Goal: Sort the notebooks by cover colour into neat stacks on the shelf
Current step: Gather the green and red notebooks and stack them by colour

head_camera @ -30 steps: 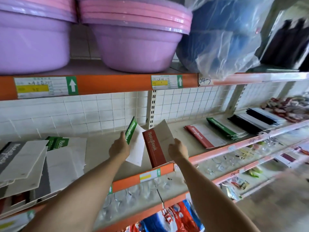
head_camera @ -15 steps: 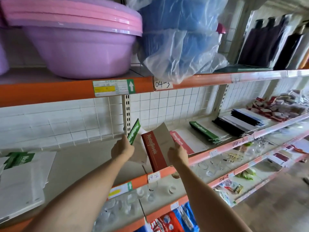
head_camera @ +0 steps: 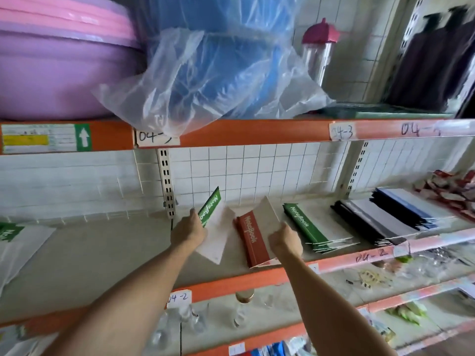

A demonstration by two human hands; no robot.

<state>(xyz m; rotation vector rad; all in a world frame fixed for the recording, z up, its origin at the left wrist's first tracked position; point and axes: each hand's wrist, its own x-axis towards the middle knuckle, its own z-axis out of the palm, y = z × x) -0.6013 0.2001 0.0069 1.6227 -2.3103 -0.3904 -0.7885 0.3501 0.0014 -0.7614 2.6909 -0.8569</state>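
Both hands have carried their notebooks rightward along the shelf (head_camera: 108,258) since a second ago; the mixed pile at far left is now mostly out of frame, and the sorted stacks on the right sit closer.

Your left hand (head_camera: 189,231) grips the green notebook (head_camera: 214,222), fingers curled round its lower left edge. It's lifted off the shelf and tilted, green spine strip pointing up toward the tiled back wall (head_camera: 257,170).

Your right hand (head_camera: 286,238) holds the red notebook (head_camera: 257,237), fingers curled on its right edge. Its near end is down by the shelf's orange front lip; can't tell if it actually touches. The far end is raised.

The two held notebooks are just beside each other, not touching as far as I can see.

Green stack (head_camera: 308,231) lies flat on the shelf right of your right hand. Further right: black stack (head_camera: 370,224), then blue stack (head_camera: 408,209) overlapping its far side. One loose green-strip notebook (head_camera: 15,242) is at the far left edge of the shelf.

Upper shelf: purple basins (head_camera: 56,73), blue tubs in a plastic bag (head_camera: 210,68), and a steel bottle with a pink lid (head_camera: 317,50). Lower shelf holds glassware (head_camera: 241,312), blurred.
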